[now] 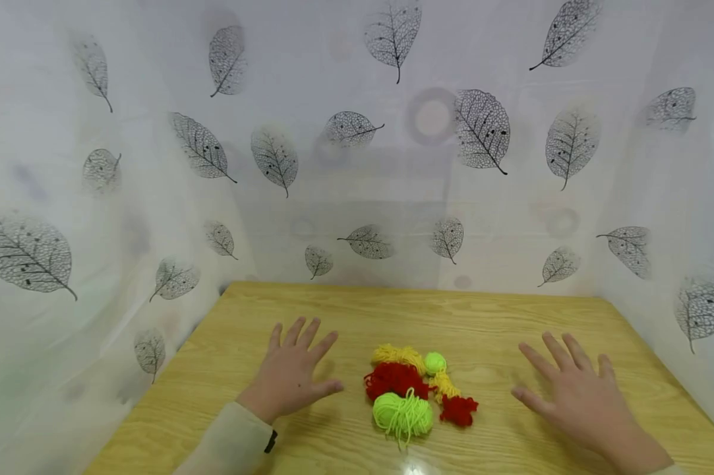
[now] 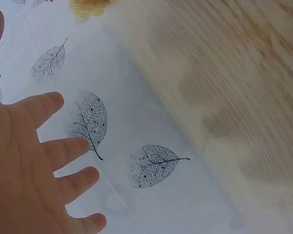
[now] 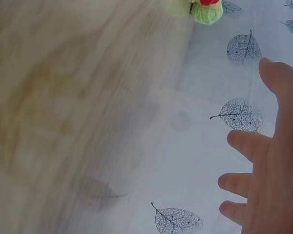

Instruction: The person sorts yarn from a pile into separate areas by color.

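Note:
Both hands are spread above the wooden table, holding nothing. My left hand (image 1: 291, 379) is left of a group of yarn, its thumb pointing toward it. On the other side, my right hand (image 1: 585, 399) has its fingers fanned out, apart from the yarn. The larger bundles form a column: yellow yarn (image 1: 399, 356) at the back, red yarn (image 1: 397, 381) in the middle, lime-green yarn (image 1: 403, 414) in front with loose strands. Just to their right lie smaller pieces: a green ball (image 1: 435, 363), a yellow bundle (image 1: 443, 384) and a red bundle (image 1: 459, 410).
The wood-grain table (image 1: 309, 448) reaches back to a pale curtain (image 1: 357, 185) printed with dark leaf skeletons. The curtain also hangs along the left and right sides. A dark band (image 1: 270, 441) shows at the left sleeve cuff (image 1: 232, 435).

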A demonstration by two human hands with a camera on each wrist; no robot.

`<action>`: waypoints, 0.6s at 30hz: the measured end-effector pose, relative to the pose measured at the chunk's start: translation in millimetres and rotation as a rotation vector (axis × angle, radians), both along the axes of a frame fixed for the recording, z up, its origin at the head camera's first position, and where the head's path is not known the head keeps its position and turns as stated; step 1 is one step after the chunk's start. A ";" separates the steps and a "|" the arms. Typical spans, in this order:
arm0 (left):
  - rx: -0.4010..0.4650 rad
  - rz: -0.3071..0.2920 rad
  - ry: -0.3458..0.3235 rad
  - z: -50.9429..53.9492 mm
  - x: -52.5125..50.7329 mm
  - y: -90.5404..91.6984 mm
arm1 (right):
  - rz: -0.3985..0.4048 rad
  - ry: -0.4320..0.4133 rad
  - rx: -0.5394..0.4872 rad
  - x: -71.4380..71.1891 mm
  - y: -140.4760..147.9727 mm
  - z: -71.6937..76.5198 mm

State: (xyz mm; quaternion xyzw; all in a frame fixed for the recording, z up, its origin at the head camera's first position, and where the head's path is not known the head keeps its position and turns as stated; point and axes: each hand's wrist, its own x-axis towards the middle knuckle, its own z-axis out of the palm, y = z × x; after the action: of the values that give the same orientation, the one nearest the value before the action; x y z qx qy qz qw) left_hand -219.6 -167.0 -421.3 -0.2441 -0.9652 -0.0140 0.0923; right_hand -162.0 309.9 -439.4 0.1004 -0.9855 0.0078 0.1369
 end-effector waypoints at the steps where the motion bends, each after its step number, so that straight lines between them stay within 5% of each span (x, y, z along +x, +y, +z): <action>1: -0.006 -0.006 0.001 -0.6 -0.4 1.1 | 0.005 0.001 -0.002 0.0 -1.2 0.0; 18: 0.021 -0.160 0.051 -6.2 4.9 28.5 | 0.113 0.008 -0.102 -1.4 -32.1 -0.1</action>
State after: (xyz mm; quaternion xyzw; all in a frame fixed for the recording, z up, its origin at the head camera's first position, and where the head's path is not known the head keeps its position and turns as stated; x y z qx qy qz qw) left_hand -214.8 -138.6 -427.6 -0.3195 -0.9399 -0.0253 0.1179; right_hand -163.4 277.8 -439.5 0.1486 -0.9760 0.0655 0.1452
